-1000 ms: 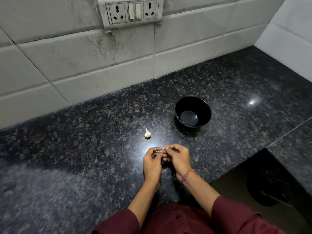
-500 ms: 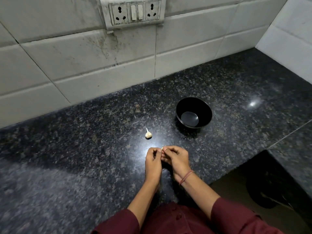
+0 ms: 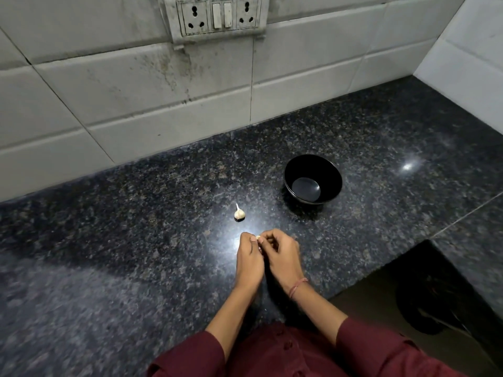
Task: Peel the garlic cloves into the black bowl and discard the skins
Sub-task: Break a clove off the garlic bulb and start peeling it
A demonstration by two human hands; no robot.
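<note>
Pinching a garlic clove (image 3: pixel 258 237) at the fingertips, left hand (image 3: pixel 249 258) and right hand (image 3: pixel 284 258) both curled on it low over the surface (image 3: pixel 136 227); black bowl (image 3: pixel 330 170) empty, beyond-right of the nearer right hand; small garlic bulb (image 3: pixel 239 214) just beyond the left.

Dark speckled granite countertop (image 3: pixel 136 240) carries it all: a small garlic bulb (image 3: pixel 239 213) lies near the middle, and the black bowl (image 3: pixel 313 178) sits upright, well apart to its right.

Black bowl (image 3: pixel 313 170), speckled dark counter (image 3: pixel 136 240)
</note>
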